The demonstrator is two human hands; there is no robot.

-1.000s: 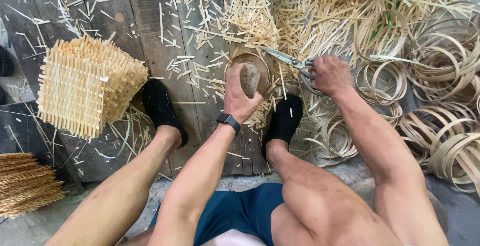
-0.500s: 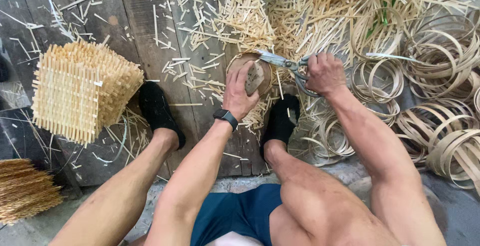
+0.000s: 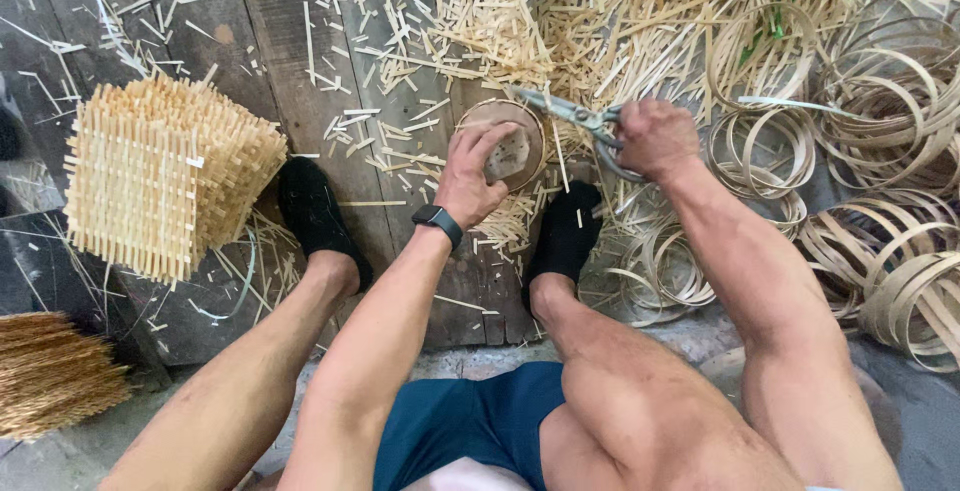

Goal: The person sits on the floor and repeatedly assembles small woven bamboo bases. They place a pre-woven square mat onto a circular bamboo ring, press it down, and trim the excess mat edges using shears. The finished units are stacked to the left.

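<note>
Gripped in the left hand (image 3: 478, 173) is a small round bamboo hoop (image 3: 505, 147), held above the plank floor (image 3: 270, 31), while metal shears (image 3: 578, 116) are clasped in the right hand (image 3: 655, 137), blades at its rim. Farther off, cut splinters (image 3: 480, 21) are strewn thickly, suggesting much trimming is done, though coiled strips (image 3: 900, 251) lie unworked.

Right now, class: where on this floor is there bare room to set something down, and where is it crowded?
Barest: dark planks between the woven basket and the offcut pile, thinly littered. Crowded: bamboo hoops at right, and around the left hand and the right hand with scissors.
</note>
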